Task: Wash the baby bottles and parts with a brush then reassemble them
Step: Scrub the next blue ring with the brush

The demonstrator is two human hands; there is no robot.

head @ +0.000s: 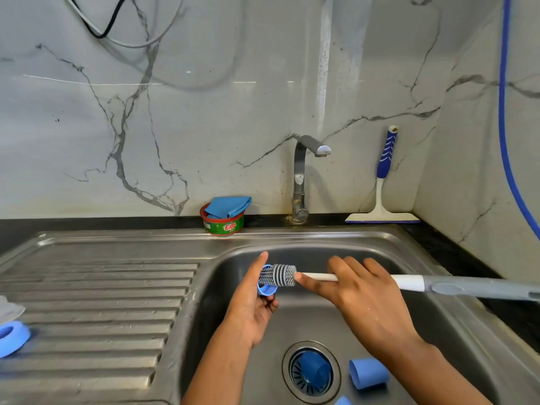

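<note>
Over the sink basin (365, 244), my left hand (252, 299) grips a small blue bottle ring (266, 290), mostly hidden behind my fingers. My right hand (362, 290) holds the white-and-grey bottle brush (279, 275) by its shaft, index finger stretched along it, and the grey bristle head is pushed into the ring. A blue cap (368, 373) lies on its side on the basin floor. Another blue part (312, 369) sits in the drain strainer. A blue ring (11, 339) lies on the drainboard at the far left, next to a clear part (8, 309).
The tap (304, 171) stands behind the basin, with no water running. A green dish soap tub (223, 223) with a blue cloth on it sits on the back ledge. A blue-handled squeegee (382, 194) leans in the right corner. The ribbed drainboard (102, 302) spreads to the left.
</note>
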